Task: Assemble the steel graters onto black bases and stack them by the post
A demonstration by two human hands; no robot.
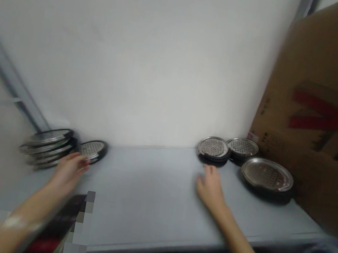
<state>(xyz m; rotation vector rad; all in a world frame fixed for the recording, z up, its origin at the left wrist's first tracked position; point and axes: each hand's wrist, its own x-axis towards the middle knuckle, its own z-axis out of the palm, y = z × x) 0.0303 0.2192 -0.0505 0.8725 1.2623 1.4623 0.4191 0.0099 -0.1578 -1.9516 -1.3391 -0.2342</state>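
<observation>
My left hand (pixel 71 166) is at the left of the table, blurred, its fingers closed at the near edge of a small round metal grater (pixel 92 149) with a black rim. Just left of it leans an uneven stack of similar round graters (pixel 49 144), partly behind that hand. On the other side, my right hand (pixel 210 186) is over the tabletop with fingers stretched forward and nothing in them. Its fingertips come close to the front of a small stack of round graters (pixel 213 147); whether they touch is unclear.
Behind the right-hand stack stands another stack of round graters (pixel 242 146). Larger round metal plates with a black rim (pixel 267 175) lie to its front right. A large cardboard box (pixel 314 102) borders the grey table (pixel 144 199) on the right. A white wall (pixel 167 58) rises behind.
</observation>
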